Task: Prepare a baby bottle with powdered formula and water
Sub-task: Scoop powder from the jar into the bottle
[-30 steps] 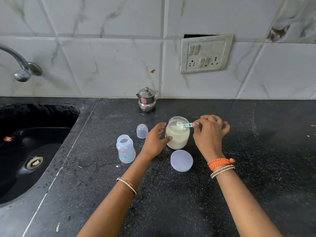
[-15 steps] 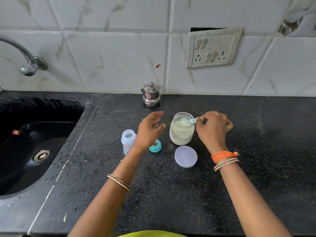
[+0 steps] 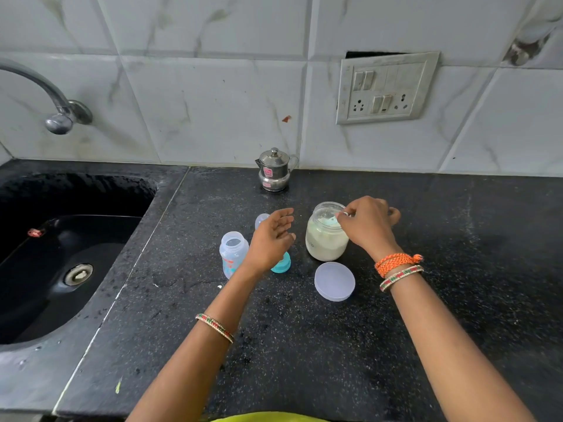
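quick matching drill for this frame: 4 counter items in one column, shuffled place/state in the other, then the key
Items
1. baby bottle
2. powder jar
3. jar lid
4. steel pot

Place or state
A. at the back, against the wall tiles
B. lying flat on the counter, in front of the jar
C. open, the scoop inside it held by the right hand
D. open and upright, nearest the sink, left of the left hand

Pairs: 1-D, 2-C, 3-B, 4-A
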`<state>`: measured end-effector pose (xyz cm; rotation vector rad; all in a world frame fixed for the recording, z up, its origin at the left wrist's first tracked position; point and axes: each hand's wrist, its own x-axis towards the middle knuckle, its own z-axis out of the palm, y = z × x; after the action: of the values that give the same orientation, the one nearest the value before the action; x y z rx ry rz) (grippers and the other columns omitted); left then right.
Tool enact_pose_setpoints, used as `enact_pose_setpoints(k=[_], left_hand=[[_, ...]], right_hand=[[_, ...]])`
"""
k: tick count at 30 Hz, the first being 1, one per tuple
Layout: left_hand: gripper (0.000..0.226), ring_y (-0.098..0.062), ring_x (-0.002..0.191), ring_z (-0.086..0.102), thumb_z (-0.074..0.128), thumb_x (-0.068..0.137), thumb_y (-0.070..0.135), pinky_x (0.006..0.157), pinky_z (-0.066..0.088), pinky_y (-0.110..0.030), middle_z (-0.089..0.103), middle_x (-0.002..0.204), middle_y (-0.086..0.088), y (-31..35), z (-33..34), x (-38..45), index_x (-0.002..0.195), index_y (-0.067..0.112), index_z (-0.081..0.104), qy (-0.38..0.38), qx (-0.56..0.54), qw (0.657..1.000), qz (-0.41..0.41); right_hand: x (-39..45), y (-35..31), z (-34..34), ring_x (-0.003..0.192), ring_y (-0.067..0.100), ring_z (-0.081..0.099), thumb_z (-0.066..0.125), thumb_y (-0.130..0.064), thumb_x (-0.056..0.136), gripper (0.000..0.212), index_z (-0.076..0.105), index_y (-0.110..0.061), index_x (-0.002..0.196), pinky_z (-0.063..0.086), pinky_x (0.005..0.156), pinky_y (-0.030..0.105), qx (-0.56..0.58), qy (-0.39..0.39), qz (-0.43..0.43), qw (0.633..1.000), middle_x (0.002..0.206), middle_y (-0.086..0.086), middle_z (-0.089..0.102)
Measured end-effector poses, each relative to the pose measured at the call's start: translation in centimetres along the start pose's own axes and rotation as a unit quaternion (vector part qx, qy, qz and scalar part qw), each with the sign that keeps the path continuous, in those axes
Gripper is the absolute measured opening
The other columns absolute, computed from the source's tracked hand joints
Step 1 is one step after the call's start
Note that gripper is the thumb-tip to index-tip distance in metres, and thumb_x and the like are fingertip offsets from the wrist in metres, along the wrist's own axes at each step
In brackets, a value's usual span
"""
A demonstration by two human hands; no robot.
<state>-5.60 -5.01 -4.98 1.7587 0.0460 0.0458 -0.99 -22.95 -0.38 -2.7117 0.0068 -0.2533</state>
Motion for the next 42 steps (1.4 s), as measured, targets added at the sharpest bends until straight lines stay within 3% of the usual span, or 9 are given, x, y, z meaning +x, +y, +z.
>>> enact_pose_setpoints(k=[5,9,18,21,24,30,36,39,42], left_hand=[[0.052,-0.021,0.129,0.049,0.051,0.088,-0.011,0.103,0.041,-0.025,0.051,0.138,-0.013,0.0,0.3,-0.1,0.136,0.006,0.043,-0.002,0.006,1.000,0.004],[0.051,-0.021,0.129,0.049,0.052,0.087,-0.011,0.102,0.041,-0.024,0.051,0.139,-0.012,-0.1,0.4,-0.2,0.136,0.005,0.044,-0.003,0.005,1.000,0.007],[0.049,-0.019,0.126,0.051,0.051,0.088,-0.010,0.102,0.043,-0.024,0.052,0.137,-0.009,0.4,0.5,-0.6,0.133,0.007,0.047,0.016,-0.016,0.999,0.028],[0.046,-0.017,0.121,0.055,0.051,0.088,-0.010,0.100,0.046,-0.025,0.056,0.132,-0.008,1.2,-0.2,-1.1,0.130,0.008,0.051,0.043,-0.038,0.997,0.060],[0.042,-0.011,0.114,0.059,0.051,0.088,-0.010,0.093,0.049,-0.017,0.061,0.124,-0.005,2.4,-1.6,-1.7,0.125,0.008,0.054,0.084,-0.052,0.990,0.100],[0.040,-0.006,0.112,0.061,0.052,0.087,-0.012,0.093,0.048,-0.016,0.064,0.117,0.004,2.7,-6.6,-3.1,0.117,0.013,0.059,0.169,-0.063,0.973,0.142],[0.043,-0.006,0.113,0.059,0.051,0.085,-0.015,0.098,0.045,-0.015,0.063,0.122,-0.005,-1.0,-10.3,-5.0,0.117,0.013,0.059,0.238,-0.024,0.966,0.094],[0.047,-0.012,0.116,0.057,0.049,0.083,-0.018,0.099,0.044,-0.015,0.061,0.124,-0.006,-2.6,-10.7,-5.9,0.118,0.012,0.057,0.236,-0.009,0.969,0.068],[0.058,-0.017,0.126,0.050,0.048,0.083,-0.019,0.098,0.045,-0.016,0.055,0.128,-0.004,-3.6,-10.6,-6.5,0.129,0.015,0.047,0.188,-0.017,0.982,0.028]], right_hand=[[-0.6,0.9,-0.4,0.115,0.029,0.047,0.059,-0.024,0.086,0.017,0.073,-0.018,0.078,0.024,0.106,0.051,0.048,0.054,0.018,0.997,0.097,0.004,0.066],[-1.2,1.6,-0.8,0.116,0.026,0.046,0.060,-0.024,0.087,0.014,0.072,-0.019,0.083,0.024,0.105,0.050,0.053,0.101,0.014,0.993,0.104,0.001,0.064],[-1.8,1.6,-1.0,0.118,0.027,0.045,0.059,-0.023,0.088,0.012,0.071,-0.020,0.085,0.025,0.104,0.050,0.060,0.108,0.037,0.992,0.109,0.001,0.064],[-1.6,1.3,-1.4,0.115,0.027,0.046,0.057,-0.025,0.088,0.015,0.072,-0.021,0.086,0.025,0.098,0.046,0.102,0.107,0.051,0.988,0.103,0.001,0.065],[-1.5,0.5,-2.1,0.112,0.026,0.049,0.057,-0.029,0.089,0.018,0.072,-0.021,0.085,0.026,0.095,0.044,0.145,0.111,0.049,0.982,0.091,-0.001,0.066],[-2.3,-3.4,-2.9,0.108,0.023,0.053,0.060,-0.029,0.089,0.016,0.066,-0.024,0.075,0.026,0.095,0.040,0.224,0.073,0.003,0.972,0.084,-0.008,0.059],[-3.7,-7.7,-0.7,0.108,0.020,0.053,0.060,-0.029,0.089,0.015,0.067,-0.023,0.077,0.028,0.100,0.042,0.245,0.015,-0.053,0.968,0.086,-0.010,0.058],[-4.3,-9.1,0.6,0.108,0.021,0.054,0.060,-0.030,0.088,0.013,0.069,-0.023,0.082,0.030,0.102,0.044,0.243,-0.008,-0.076,0.967,0.089,-0.009,0.058],[-4.7,-10.0,1.5,0.106,0.020,0.054,0.059,-0.029,0.087,0.014,0.071,-0.023,0.083,0.027,0.094,0.039,0.225,-0.024,-0.099,0.969,0.091,-0.008,0.062]])
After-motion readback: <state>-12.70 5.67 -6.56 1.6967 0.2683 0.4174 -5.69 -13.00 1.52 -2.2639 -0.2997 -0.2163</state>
